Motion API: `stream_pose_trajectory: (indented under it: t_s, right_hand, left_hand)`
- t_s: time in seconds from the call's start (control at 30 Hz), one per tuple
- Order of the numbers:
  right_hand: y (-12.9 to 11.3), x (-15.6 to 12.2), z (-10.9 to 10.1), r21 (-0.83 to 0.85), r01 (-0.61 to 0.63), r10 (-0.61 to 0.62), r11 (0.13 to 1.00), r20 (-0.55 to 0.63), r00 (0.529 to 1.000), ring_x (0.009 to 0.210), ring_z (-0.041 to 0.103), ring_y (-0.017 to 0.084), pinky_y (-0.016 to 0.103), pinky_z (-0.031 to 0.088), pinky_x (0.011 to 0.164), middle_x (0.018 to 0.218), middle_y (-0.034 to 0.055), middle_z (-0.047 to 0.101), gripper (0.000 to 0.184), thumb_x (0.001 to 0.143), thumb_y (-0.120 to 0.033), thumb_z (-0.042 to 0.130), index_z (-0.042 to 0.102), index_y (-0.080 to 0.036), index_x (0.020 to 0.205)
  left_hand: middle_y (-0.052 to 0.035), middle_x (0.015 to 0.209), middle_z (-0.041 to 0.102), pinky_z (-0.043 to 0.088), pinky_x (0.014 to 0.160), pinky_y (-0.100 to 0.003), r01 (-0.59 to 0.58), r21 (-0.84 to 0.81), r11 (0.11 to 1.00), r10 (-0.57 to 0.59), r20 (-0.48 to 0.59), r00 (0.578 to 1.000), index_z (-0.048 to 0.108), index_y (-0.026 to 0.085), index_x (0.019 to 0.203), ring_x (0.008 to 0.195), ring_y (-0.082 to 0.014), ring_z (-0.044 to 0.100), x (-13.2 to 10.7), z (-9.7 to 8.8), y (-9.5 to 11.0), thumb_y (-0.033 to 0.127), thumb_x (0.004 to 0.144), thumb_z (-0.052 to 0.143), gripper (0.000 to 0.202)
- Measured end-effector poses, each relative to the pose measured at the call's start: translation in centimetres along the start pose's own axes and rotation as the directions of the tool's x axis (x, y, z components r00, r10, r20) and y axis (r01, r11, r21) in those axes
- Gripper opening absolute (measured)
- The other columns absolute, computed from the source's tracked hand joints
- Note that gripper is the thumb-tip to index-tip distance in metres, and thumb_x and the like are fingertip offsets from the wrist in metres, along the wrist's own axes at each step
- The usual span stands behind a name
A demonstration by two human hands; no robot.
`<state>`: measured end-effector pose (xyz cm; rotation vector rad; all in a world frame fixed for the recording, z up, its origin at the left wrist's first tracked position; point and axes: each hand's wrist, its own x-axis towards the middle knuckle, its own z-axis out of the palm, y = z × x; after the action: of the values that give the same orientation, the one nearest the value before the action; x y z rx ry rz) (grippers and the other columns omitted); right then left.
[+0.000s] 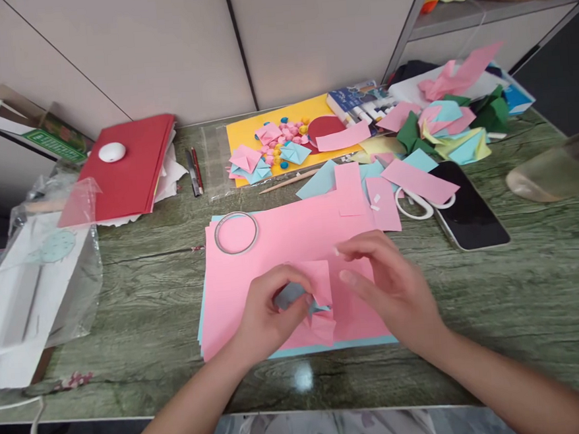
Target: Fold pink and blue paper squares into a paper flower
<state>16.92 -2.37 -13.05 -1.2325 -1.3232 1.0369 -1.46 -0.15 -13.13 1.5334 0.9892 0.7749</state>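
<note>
A person at a green stone-patterned table [142, 306] pinches a folded paper piece [318, 278], pink with blue showing at its middle, between the thumb and curled forefinger of the left hand [271, 307]. The grip is narrow and closed on the paper, the fingers hiding part of its left side.

Facing it, the right hand [401, 292] holds nothing large. Its thumb and forefinger stand apart, the gap turned toward the paper, not touching it. A pale fleck [336, 251] shows at the forefinger's tip; whether it is a nail or a loose scrap, an onlooker cannot tell.

The key relation is side to side: the folded piece lies just left of the right hand's open fingertips and slightly nearer the table's front edge, with a short stretch of bare pink between. The left hand, in contact, is the nearer of the two.

The piece has no clear tip. Its longer run appears to go from the person's side toward the wall, crossing the line between the hands, and its straight edge faces right, toward the free fingers. It sits above a stack of pink and blue sheets [295, 236], near the middle; whether it rests on them is hidden.

A thin ring [217, 238] lies at the stack's far left corner. Beyond the right hand lie a pink strip [385, 207] dotted with white bits [376, 202], white-handled scissors [418, 217] and a dark-screened phone [472, 207].
</note>
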Motion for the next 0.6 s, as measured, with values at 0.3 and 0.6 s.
stream_pose_trajectory:
  t_s: [0.3,0.6]
  right_hand:
    - [-1.12,0.15,-0.51,0.028,-0.265,0.248,0.964,0.264,0.932,0.077,0.052,0.010,0.025,0.041,0.073,0.080,-0.0015,0.051,0.006,0.081,-0.023,0.060,0.065,-0.023,0.077]
    - [-1.01,0.17,-0.32,-0.114,-0.215,0.237,0.970,0.242,0.941,0.081,0.053,0.011,0.027,0.041,0.075,0.083,-0.0015,0.053,0.010,0.082,-0.021,0.057,0.066,-0.024,0.080]
  left_hand:
    - [-0.0003,0.073,0.062,0.042,0.063,-0.023,-0.061,0.061,0.996,0.063,-0.022,0.998,0.061,0.020,0.078,0.069,-0.0124,0.055,0.03,0.25,-0.08,0.008,0.077,0.057,0.013]
    - [0.0002,0.075,0.063,0.042,0.063,-0.023,-0.063,0.079,0.995,0.065,-0.027,0.998,0.061,0.021,0.080,0.071,-0.0124,0.056,-0.10,0.39,-0.30,0.009,0.077,0.058,0.013]
